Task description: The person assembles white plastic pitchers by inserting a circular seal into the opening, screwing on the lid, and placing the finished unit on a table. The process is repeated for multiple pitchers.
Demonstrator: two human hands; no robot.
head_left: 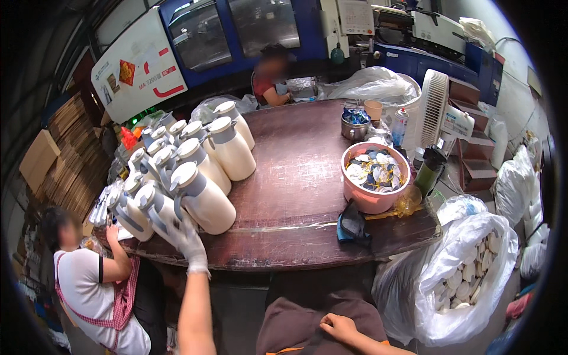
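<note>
My left hand [190, 244], in a whitish glove, reaches up to the front of a group of cream jugs with grey handles and lids. Its slightly blurred fingers look spread, between the handle side of the nearest large jug [208, 204] and the jug beside it [161, 218]. They overlap both jugs; whether they touch the handle is unclear. Bare and loosely curled, my right hand [338, 327] lies on my lap with nothing visible in it. Several more jugs [235, 151] stand upright behind, close together on the dark table's left side.
On the brown table [284, 177] stand a pink tub [371, 201] of round tags, a metal pot [355, 127], a spray can [399, 127] and a green bottle [430, 168]. A sack of pale discs [464, 281] is at right. Co-workers [97, 284] sit left and across.
</note>
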